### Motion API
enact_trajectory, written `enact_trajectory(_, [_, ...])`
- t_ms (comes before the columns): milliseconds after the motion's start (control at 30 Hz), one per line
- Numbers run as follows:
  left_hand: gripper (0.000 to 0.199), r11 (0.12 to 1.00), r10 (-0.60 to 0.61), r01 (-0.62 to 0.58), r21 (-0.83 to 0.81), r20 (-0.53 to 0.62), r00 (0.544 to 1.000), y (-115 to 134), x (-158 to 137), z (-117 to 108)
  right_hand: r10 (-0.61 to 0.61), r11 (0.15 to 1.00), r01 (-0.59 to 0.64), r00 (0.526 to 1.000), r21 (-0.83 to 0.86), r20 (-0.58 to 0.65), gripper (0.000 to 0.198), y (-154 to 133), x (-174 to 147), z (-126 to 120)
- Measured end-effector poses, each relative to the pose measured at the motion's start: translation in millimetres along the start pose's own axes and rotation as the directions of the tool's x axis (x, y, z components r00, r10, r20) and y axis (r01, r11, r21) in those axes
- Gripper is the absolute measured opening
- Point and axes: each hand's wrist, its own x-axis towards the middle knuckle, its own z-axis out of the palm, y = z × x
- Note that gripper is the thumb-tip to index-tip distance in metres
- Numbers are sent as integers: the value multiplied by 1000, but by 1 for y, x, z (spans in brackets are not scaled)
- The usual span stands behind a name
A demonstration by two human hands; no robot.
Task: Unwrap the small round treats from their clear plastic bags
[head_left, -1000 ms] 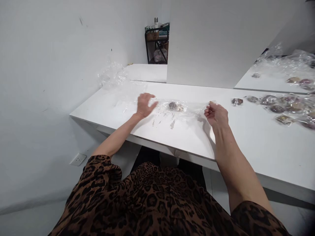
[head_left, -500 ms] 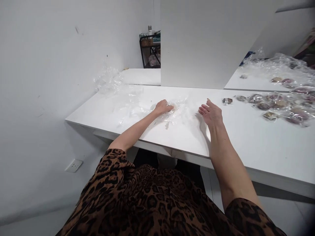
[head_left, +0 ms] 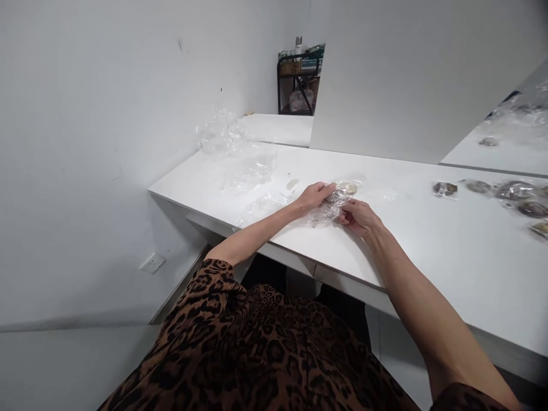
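Near the middle of the white table (head_left: 411, 251), my left hand (head_left: 315, 196) is closed on the upper left of a crinkled clear plastic bag (head_left: 326, 213). Inside or under the film are roundish brown and tan pieces (head_left: 350, 188), whose exact kind I cannot make out. My right hand (head_left: 360, 218) pinches the bag's lower right side, its fingers curled in. A loose sheet of clear plastic film (head_left: 265, 206) lies under and beside my left forearm.
Several round items in clear wrap lie to the right, among them a dark wrapped one (head_left: 445, 189). Crumpled clear plastic (head_left: 220, 131) sits in the far left corner by the wall. A tall white panel (head_left: 385, 85) stands along the table's back edge; a dark shelf (head_left: 298, 80) shows behind.
My right hand has come in from the right and closed on the bag. My left hand has shifted right with the plastic. The view has turned somewhat left.
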Motion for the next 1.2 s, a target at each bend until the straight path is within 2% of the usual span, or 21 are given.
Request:
enact_trajectory(67, [64, 957, 50, -57, 284, 31, 998, 14, -12, -25, 3, 999, -7, 996, -43, -91, 28, -3, 2, -6])
enact_trajectory(133, [84, 779, 65, -97, 620, 74, 995, 24, -28, -59, -21, 998, 8, 977, -58, -215, 25, -8, 5, -13])
enact_trajectory(167, [94, 667, 11, -97, 739, 120, 993, 26, -36, -76, -37, 998, 25, 961, -49, -272, 26, -10, 7, -17])
enact_trajectory(200, [96, 576, -53, -89, 813, 146, 988, 26, -44, -91, -48, 999, 38, 946, -38, -320, 26, -13, 9, -20])
enact_trajectory(233, [87, 513, -112, -89, 854, 169, 979, 24, -52, -104, -53, 999, 47, 933, -25, -356, 28, -15, 11, -23])
enact_trajectory(267, [69, 485, -146, -101, 869, 194, 970, 20, -59, -115, -51, 999, 49, 923, -15, -381, 29, -16, 14, -26])
enact_trajectory(333, [36, 484, -141, -112, 868, 204, 969, 13, -72, -131, -53, 999, 51, 915, -15, -400, 33, -17, 17, -29])
enact_trajectory(367, [32, 499, -120, -109, 860, 193, 974, 11, -77, -136, -62, 998, 57, 916, -25, -397, 34, -18, 18, -30])
enact_trajectory(467, [42, 587, -159, -46, 808, 172, 972, 16, -90, -150, -113, 993, 98, 927, -60, -358, 34, -18, 15, -28])
enact_trajectory(533, [51, 665, -270, -9, 747, 252, 929, 28, -93, -154, -146, 989, 135, 937, -56, -318, 34, -20, 10, -27])
enact_trajectory(567, [57, 693, -297, 5, 721, 279, 913, 35, -92, -152, -156, 988, 149, 942, -48, -297, 34, -21, 8, -28])
enact_trajectory(600, [64, 705, -286, 11, 709, 270, 920, 41, -89, -148, -162, 987, 158, 947, -40, -277, 34, -23, 5, -28])
enact_trajectory(700, [78, 693, -86, -15, 721, 103, 991, 51, -66, -113, -156, 988, 149, 959, -48, -237, 36, -26, 0, -32])
enact_trajectory(733, [79, 688, -26, -42, 724, 83, 996, 51, -54, -96, -158, 987, 147, 961, -62, -228, 38, -27, -3, -33])
enact_trajectory(800, [85, 707, -18, -94, 701, 151, 988, 48, -28, -58, -189, 981, 174, 961, -91, -203, 41, -28, -9, -33])
enact_trajectory(867, [92, 681, -55, -120, 723, 214, 975, 42, -2, -25, -260, 963, 244, 952, -114, -161, 44, -29, -18, -32])
enact_trajectory(933, [79, 633, -76, -114, 766, 208, 975, 35, 18, 0, -336, 938, 320, 934, -133, -124, 45, -32, -29, -32])
enact_trajectory(1000, [48, 637, -51, -100, 764, 172, 984, 27, 28, 13, -382, 921, 365, 916, -138, -126, 45, -36, -40, -35])
enact_trajectory(1067, [25, 722, 6, -80, 687, 109, 994, 21, 30, 17, -391, 919, 374, 904, -122, -173, 45, -40, -49, -44])
enact_trajectory(1133, [18, 857, 42, -34, 514, -4, 999, 20, 26, 13, -356, 935, 342, 903, -96, -240, 46, -41, -57, -57])
enact_trajectory(1200, [15, 961, -1, 35, 276, -122, 993, 23, 22, 2, -288, 958, 273, 908, -90, -305, 46, -38, -67, -69])
